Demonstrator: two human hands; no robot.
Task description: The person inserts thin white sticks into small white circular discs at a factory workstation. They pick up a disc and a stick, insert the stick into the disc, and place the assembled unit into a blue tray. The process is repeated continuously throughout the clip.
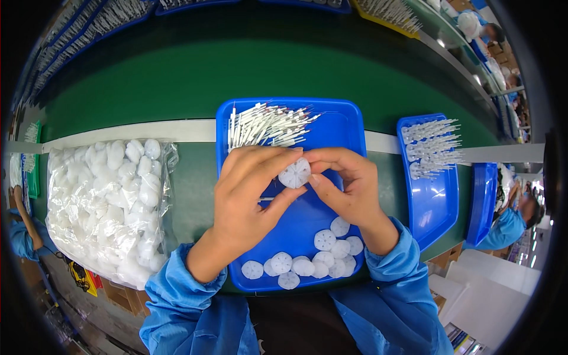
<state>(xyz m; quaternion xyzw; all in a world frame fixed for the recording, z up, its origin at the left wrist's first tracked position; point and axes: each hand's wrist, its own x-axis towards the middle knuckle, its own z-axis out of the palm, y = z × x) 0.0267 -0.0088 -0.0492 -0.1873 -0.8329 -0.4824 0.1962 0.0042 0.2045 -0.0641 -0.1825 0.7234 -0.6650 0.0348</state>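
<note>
Between both hands, above a blue tray (355, 124), I hold a round white plastic disc (294, 173) with radial ribs on its face. My left hand (245, 198) pinches its left side with thumb and fingers. The fingertips of my right hand (349, 189) close on its right edge. Behind my hands, a heap of thin white sticks (269, 124) with small reddish tips lies at the tray's far left. Several similar white discs (281, 262) are spread along the tray's near edge, some overlapping.
A clear plastic bag (106, 207) full of white rounded pieces lies on the left. On the right, another blue tray (435, 204) carries rows of white thin parts (429, 142). Trays of similar parts line the green table's (266, 71) far edge. Other people work at both sides.
</note>
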